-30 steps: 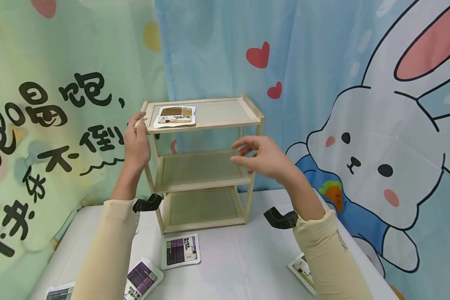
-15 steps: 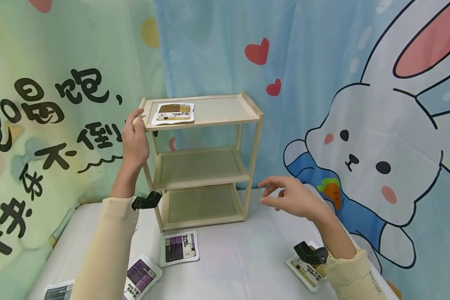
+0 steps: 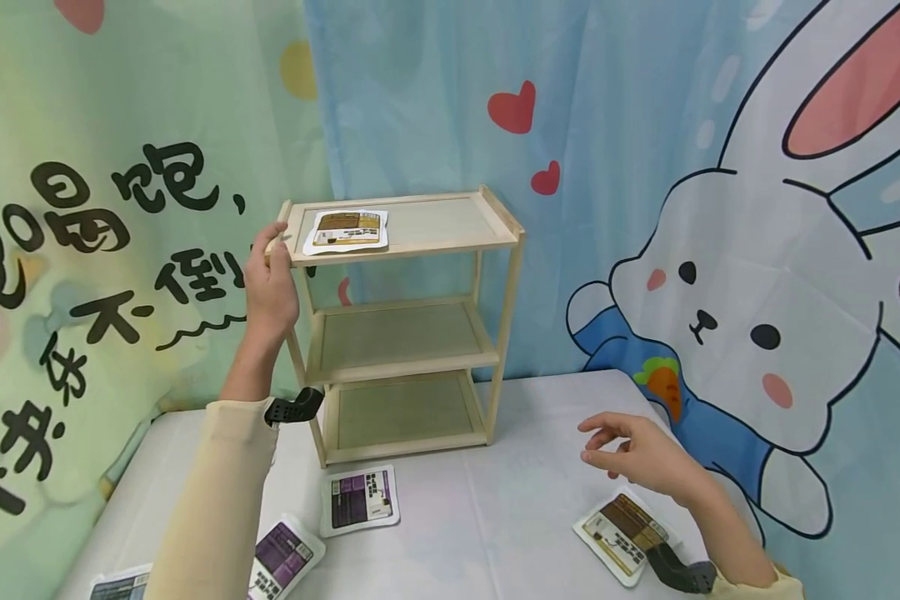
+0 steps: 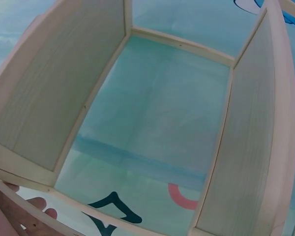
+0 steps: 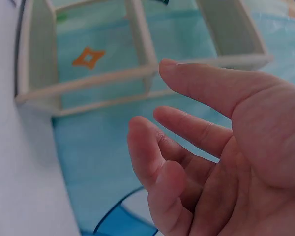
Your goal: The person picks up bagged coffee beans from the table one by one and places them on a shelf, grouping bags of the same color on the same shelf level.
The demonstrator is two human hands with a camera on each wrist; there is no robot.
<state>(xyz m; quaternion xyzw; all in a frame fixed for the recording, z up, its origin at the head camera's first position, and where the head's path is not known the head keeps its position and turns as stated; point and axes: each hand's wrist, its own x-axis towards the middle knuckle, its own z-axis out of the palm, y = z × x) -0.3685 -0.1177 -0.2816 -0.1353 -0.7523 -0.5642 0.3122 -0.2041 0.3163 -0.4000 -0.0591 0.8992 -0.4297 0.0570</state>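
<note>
A three-tier wooden shelf (image 3: 408, 333) stands at the back of the white table (image 3: 487, 508). A brown-labelled packet (image 3: 347, 230) lies on its top tier. My left hand (image 3: 270, 279) grips the top tier's left front corner; the left wrist view shows the shelf's boards (image 4: 49, 98) close up, with fingertips (image 4: 37, 204) at the bottom edge. My right hand (image 3: 633, 454) hovers open above the table's right side, fingers relaxed and empty, just above another brown-labelled packet (image 3: 621, 533). In the right wrist view the open palm (image 5: 226, 162) fills the frame, the shelf (image 5: 137, 59) behind it.
Two purple-labelled packets (image 3: 360, 498) (image 3: 285, 557) lie on the table in front of the shelf, and part of a third packet (image 3: 120, 583) shows at the bottom left. A cartoon rabbit curtain (image 3: 720, 275) hangs close behind the table.
My right hand has come down from beside the middle tier to low over the table's right side, near the brown packet. The left hand has kept its grip on the shelf corner.
</note>
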